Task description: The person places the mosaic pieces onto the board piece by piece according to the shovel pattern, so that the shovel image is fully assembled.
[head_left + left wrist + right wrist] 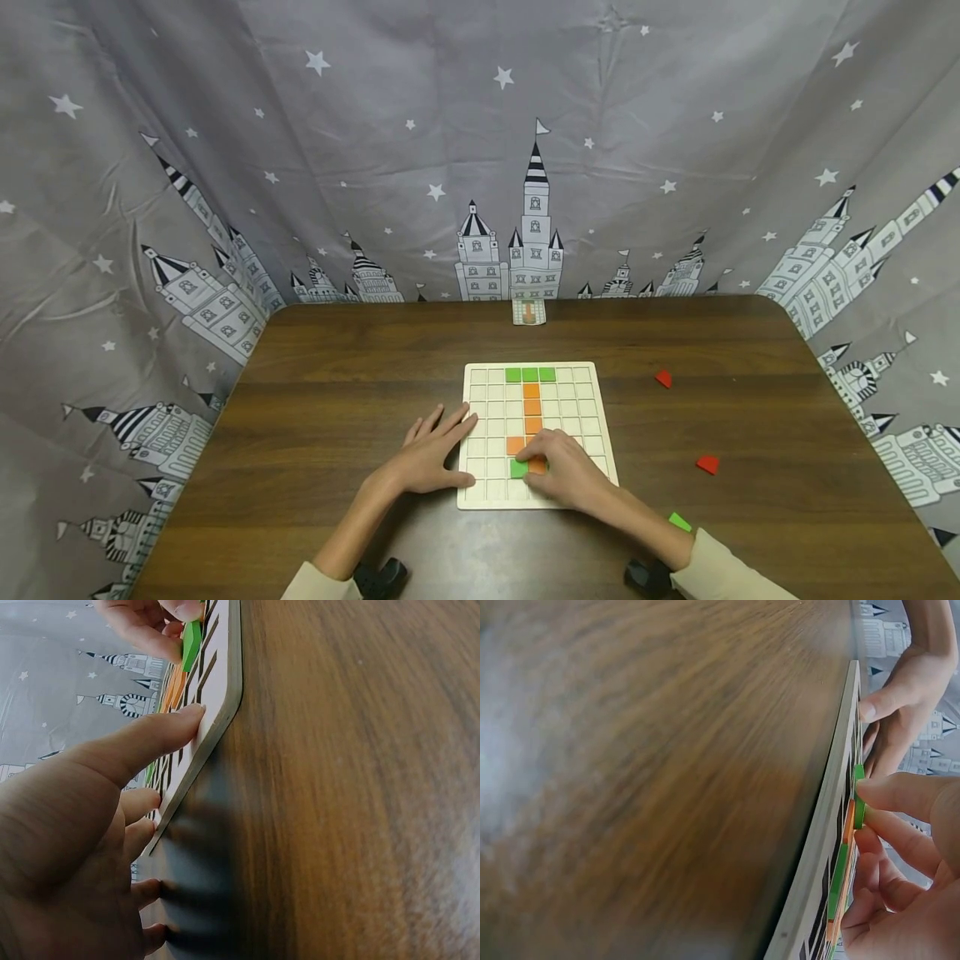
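A cream gridded board lies on the brown table, holding a row of green tiles at its far side and a column of orange tiles below. My right hand is over the near part of the board and pinches a green tile between thumb and fingers. That green tile stands a little proud of the grid in the right wrist view. Another green tile lies further along the board there. With fingers spread, my left hand rests on the board's left edge, its thumb touching the near left part.
Two red pieces lie on the table right of the board. A loose green piece is beside my right forearm. A small pattern card stands at the table's back edge, before a grey castle-print curtain.
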The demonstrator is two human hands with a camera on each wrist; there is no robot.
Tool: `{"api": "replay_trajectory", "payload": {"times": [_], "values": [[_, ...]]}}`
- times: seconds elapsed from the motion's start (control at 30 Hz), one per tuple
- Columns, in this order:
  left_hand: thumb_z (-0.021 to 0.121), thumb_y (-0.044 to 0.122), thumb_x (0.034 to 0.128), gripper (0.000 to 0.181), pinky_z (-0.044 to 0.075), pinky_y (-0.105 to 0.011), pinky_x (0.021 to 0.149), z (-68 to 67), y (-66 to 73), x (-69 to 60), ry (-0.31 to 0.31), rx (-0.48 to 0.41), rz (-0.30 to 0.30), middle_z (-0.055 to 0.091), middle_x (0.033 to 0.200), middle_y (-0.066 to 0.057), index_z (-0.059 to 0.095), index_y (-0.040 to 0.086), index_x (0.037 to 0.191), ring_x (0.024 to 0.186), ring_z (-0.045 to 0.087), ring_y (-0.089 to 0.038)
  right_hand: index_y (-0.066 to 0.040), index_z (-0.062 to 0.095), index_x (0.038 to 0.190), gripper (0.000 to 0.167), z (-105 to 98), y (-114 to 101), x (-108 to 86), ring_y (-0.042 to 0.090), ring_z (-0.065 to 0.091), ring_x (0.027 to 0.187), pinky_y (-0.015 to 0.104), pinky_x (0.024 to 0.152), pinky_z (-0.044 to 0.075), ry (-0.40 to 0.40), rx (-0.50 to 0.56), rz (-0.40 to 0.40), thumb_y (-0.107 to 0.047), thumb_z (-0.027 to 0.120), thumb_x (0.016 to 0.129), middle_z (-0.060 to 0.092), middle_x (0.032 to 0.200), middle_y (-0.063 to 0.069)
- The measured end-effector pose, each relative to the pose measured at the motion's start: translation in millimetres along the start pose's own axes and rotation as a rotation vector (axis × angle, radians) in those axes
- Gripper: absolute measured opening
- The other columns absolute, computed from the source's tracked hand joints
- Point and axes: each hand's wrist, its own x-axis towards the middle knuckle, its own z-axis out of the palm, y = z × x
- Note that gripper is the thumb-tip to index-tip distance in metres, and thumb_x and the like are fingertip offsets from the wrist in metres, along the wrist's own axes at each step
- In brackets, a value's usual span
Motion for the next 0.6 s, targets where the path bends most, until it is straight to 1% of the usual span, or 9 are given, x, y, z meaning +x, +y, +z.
{"api": "replay_trajectory", "payload": {"times": [0.33, 0.6], "values": [[0.078, 0.040, 0.0851, 0.089, 0.004, -0.066, 0.112, 0.8, -0.7, -0.1, 0.001, -0.008, 0.000, 0.021, 0.165, -0.008, 0.033, 0.012, 0.157, 0.149, 0.007, -0.043, -0.008, 0.079, 0.093, 0.020, 2.4, -0.2, 1.7, 0.013, 0.056, 0.082, 0.029, 0.072, 0.047, 0.021, -0.020, 0.008, -0.001, 0.079, 0.075, 0.068, 0.090, -0.002], [0.078, 0.040, 0.0847, 0.090, 0.004, -0.066, 0.113, 0.5, -0.5, 0.0, 0.003, -0.004, 0.000, 0.021, 0.164, -0.008, 0.034, 0.012, 0.157, 0.149, 0.007, -0.043, -0.007, 0.078, 0.093, 0.020, 2.8, 0.6, 1.3, 0.015, 0.058, 0.084, 0.030, 0.073, 0.048, 0.020, -0.007, -0.009, 0.001, 0.078, 0.074, 0.068, 0.091, -0.001]]}}
